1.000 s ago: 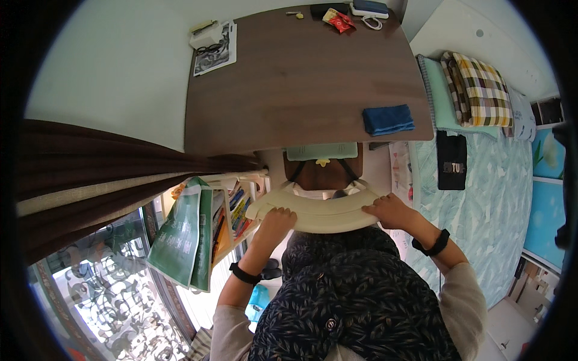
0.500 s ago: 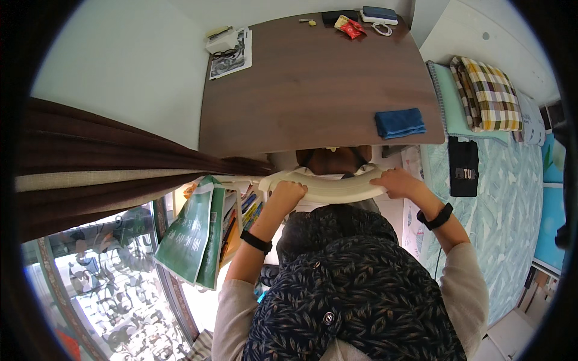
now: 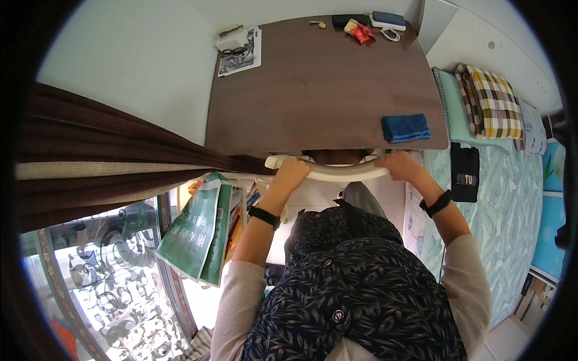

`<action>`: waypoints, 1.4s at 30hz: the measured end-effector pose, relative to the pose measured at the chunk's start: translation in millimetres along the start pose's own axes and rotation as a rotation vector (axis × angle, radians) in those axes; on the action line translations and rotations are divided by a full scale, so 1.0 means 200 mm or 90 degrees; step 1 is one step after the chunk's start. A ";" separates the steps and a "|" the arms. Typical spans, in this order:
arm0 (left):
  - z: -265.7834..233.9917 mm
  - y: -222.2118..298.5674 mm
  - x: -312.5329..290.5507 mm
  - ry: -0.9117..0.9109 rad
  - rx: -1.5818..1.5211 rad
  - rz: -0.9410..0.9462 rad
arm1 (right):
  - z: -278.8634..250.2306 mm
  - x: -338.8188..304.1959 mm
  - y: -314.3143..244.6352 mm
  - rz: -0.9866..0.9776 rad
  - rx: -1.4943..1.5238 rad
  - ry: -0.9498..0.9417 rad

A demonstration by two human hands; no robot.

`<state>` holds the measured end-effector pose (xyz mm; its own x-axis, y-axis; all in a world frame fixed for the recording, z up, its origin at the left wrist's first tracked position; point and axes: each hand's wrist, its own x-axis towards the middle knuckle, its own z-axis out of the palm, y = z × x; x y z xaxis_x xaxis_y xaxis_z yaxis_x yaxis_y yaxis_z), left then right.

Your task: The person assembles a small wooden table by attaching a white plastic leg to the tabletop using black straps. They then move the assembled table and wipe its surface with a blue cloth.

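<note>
A cream-coloured chair, seen mostly by its curved backrest, stands at the near edge of the brown desk. My left hand is closed round the left end of the backrest. Round its right end my right hand is closed too. Only a strip of the brown seat shows; the desk top hides the rest. On the desk's near right corner lies a folded blue cloth.
Glasses and a printed sheet lie at the desk's far left; a red packet and white cable sit far right. A bed stands to the right. At left hang a brown curtain and green paper bags beside books.
The chair has moved forward, away from me, so more of its seat is under the desk. Both my hands have gone with it, still gripping the backrest.
</note>
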<state>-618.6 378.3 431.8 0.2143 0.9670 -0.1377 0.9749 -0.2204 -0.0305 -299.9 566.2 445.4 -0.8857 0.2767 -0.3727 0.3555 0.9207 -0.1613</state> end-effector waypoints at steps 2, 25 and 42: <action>0.00 -0.02 0.02 -0.023 0.008 0.007 | 0.01 0.03 0.02 0.013 0.018 0.022; -0.51 -0.22 0.43 -0.252 -0.579 -0.231 | 0.00 0.12 0.62 0.293 0.421 0.146; 0.06 -0.70 1.39 -0.098 -0.250 -0.221 | 0.05 1.25 1.25 0.173 0.074 0.324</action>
<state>-696.8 676.6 385.2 -0.1065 0.9381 -0.3297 0.9421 0.2012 0.2684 -429.2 862.3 302.8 -0.7799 0.6223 0.0669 0.5944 0.7700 -0.2320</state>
